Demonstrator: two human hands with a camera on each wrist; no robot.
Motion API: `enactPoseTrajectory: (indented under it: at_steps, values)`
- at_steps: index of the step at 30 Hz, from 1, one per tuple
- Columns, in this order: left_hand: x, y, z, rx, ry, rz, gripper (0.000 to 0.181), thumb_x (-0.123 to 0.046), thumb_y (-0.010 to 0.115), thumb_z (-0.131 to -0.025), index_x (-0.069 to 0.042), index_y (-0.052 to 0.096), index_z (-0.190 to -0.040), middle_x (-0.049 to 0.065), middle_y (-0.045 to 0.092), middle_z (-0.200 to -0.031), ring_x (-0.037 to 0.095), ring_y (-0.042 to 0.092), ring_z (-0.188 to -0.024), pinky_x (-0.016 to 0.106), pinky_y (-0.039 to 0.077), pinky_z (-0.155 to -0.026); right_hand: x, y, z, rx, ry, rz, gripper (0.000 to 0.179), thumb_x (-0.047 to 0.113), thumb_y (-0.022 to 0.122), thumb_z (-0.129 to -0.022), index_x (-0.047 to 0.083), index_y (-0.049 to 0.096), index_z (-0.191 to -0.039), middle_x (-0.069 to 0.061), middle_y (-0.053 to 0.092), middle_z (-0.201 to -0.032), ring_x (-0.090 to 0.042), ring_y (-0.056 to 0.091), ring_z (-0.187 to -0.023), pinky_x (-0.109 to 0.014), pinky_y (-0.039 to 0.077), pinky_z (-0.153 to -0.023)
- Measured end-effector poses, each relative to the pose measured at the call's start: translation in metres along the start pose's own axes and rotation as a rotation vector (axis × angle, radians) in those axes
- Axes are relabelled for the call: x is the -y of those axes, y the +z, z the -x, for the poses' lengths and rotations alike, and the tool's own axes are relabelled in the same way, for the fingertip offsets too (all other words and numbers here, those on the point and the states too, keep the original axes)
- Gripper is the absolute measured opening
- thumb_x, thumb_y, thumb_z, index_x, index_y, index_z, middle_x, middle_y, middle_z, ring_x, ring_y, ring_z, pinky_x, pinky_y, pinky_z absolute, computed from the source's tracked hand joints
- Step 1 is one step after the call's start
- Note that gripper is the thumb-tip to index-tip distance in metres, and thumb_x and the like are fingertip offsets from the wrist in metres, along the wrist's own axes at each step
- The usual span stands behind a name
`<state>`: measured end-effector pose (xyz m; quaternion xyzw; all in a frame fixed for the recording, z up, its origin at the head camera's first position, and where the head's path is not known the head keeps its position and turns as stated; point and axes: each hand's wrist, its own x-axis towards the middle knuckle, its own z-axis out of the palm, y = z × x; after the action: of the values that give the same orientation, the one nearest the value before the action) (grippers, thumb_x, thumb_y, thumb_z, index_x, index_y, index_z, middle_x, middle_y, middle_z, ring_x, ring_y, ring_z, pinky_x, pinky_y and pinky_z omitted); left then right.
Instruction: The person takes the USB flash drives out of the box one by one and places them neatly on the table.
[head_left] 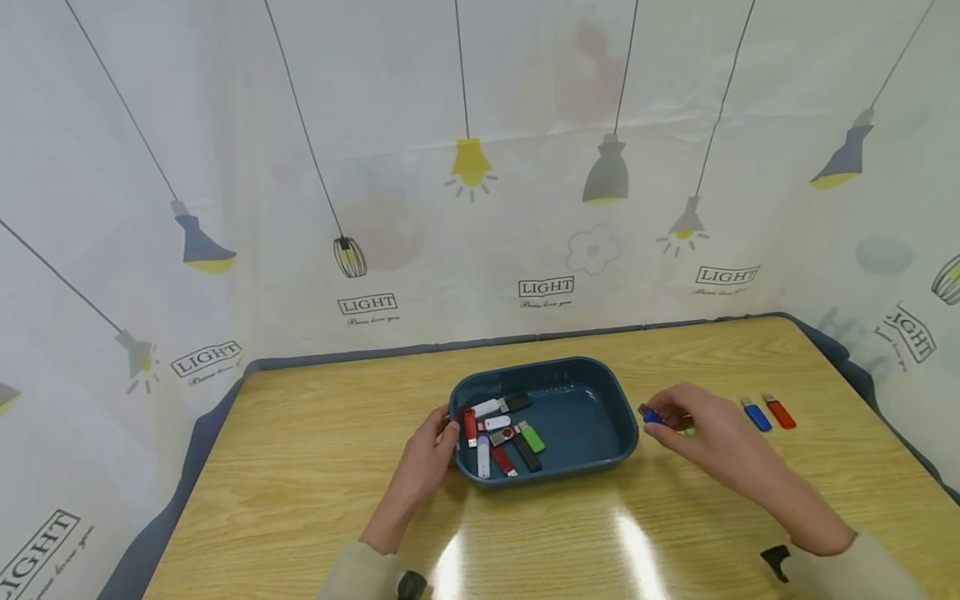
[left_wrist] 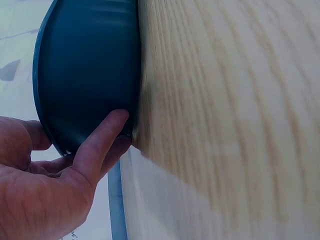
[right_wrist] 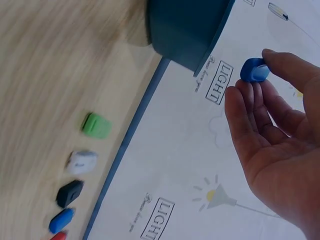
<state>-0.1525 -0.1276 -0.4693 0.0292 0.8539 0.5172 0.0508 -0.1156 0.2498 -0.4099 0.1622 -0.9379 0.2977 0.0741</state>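
A dark blue plastic basin stands on the wooden table, holding several USB flash drives in its left part: white, red, black and green ones. My left hand grips the basin's left end, the thumb at the rim and the fingers against the outer wall. Just off the right end of the basin, my right hand pinches a blue USB flash drive between thumb and fingertips, raised above the table. Its metal plug points toward the basin in the head view.
To the right lies a row of USB flash drives: green, white, black, blue and red. My right hand hides part of this row in the head view. A lamp-printed cloth hangs behind the table.
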Motion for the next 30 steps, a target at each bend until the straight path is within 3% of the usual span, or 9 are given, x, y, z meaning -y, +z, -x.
enactPoseTrajectory:
  at_steps: [7,18,30]
  values:
    - [0.001,0.0,0.0,-0.002,-0.003,0.0,0.043,-0.018,0.048,-0.109,0.002,0.051,-0.147,0.028,0.054,-0.147,0.042,0.046,-0.142,0.057,0.035,-0.118,-0.02,-0.007,0.024,-0.012,0.118,-0.017,0.02,0.018,0.08,-0.092,0.007,0.071,-0.107,0.005,0.067,-0.092,-0.005,0.061,-0.079,-0.025,0.058,-0.07]
    - [0.002,0.001,-0.001,-0.003,-0.009,-0.006,0.043,-0.018,0.048,-0.109,0.001,0.051,-0.147,0.027,0.054,-0.147,0.042,0.046,-0.142,0.058,0.036,-0.117,-0.054,-0.006,0.05,0.09,0.349,0.038,0.031,0.025,0.076,-0.095,-0.001,0.071,-0.111,0.002,0.07,-0.09,-0.014,0.065,-0.08,-0.024,0.054,-0.063]
    - [0.0,0.0,0.001,0.011,-0.016,0.014,0.043,-0.019,0.047,-0.11,0.001,0.05,-0.149,0.028,0.054,-0.147,0.042,0.05,-0.138,0.058,0.042,-0.112,-0.064,0.008,0.042,0.144,0.354,0.141,0.031,0.026,0.077,-0.093,-0.002,0.071,-0.104,0.003,0.068,-0.084,-0.014,0.061,-0.072,-0.037,0.052,-0.061]
